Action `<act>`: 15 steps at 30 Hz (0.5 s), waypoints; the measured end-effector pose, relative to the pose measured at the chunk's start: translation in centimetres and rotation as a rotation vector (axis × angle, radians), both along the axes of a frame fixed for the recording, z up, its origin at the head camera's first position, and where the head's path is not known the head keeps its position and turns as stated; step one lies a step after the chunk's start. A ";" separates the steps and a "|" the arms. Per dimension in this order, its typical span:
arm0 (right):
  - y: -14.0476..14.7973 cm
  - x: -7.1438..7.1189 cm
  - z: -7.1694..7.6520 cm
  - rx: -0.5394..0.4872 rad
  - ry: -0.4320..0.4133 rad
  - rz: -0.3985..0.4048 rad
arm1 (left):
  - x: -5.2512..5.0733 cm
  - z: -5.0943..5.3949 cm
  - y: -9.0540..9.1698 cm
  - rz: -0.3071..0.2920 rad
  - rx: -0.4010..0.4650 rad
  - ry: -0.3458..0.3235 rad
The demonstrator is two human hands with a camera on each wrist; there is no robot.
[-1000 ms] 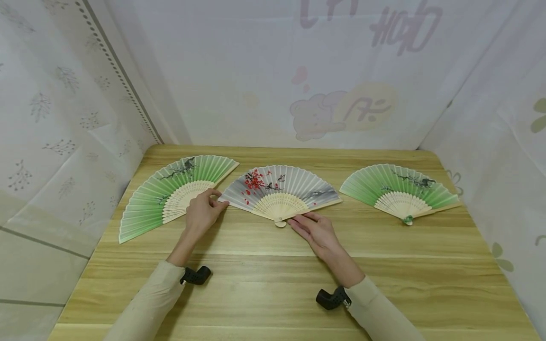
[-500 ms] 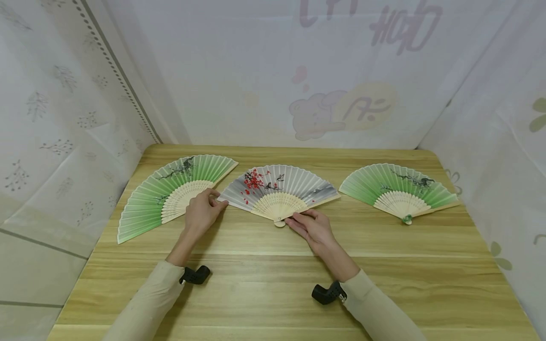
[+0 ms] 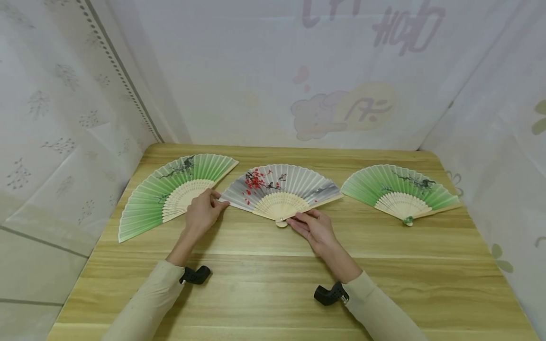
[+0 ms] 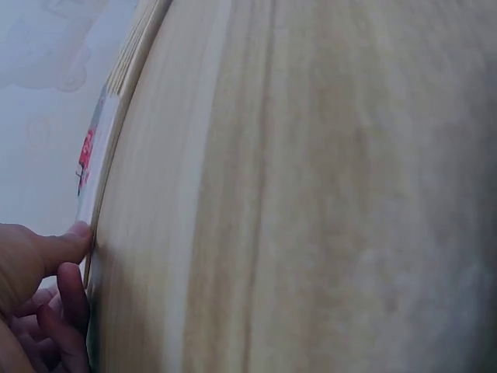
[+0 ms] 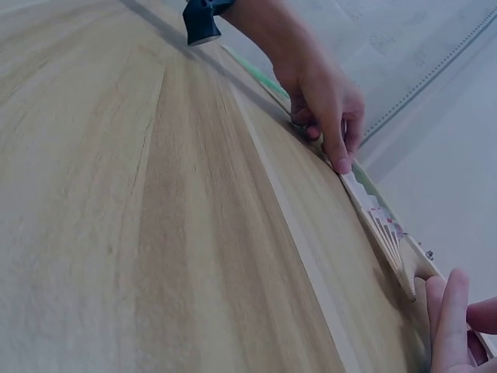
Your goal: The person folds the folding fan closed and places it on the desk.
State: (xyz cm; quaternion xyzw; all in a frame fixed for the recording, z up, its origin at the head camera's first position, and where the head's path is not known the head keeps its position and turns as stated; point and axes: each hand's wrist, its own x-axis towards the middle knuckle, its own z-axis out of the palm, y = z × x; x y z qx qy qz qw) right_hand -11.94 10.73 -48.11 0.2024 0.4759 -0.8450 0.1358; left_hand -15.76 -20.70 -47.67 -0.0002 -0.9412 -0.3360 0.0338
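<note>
A grey-white folding fan (image 3: 283, 189) with red blossoms lies spread out in the middle of the table. My left hand (image 3: 202, 210) pinches its left end between thumb and fingers; the left wrist view shows the thumb on top of the fan's edge (image 4: 92, 179). Close to the pivot, my right hand (image 3: 315, 231) holds the right outer rib, with the fingers partly hidden by the fan. In the right wrist view both the left hand (image 5: 326, 109) and the right hand (image 5: 450, 322) are at the fan (image 5: 380, 221). A green fan (image 3: 147, 203) lies partly behind my left hand.
Another spread green fan (image 3: 401, 189), with a green knot at its pivot, lies to the right. All three fans are on a wooden table (image 3: 264, 284). Patterned white cloth (image 3: 239, 61) hangs behind the table and at both sides.
</note>
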 end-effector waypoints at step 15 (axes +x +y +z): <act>1.4 -0.1 0.4 -0.015 0.027 0.023 | -0.2 0.2 -0.2 -0.034 0.011 -0.058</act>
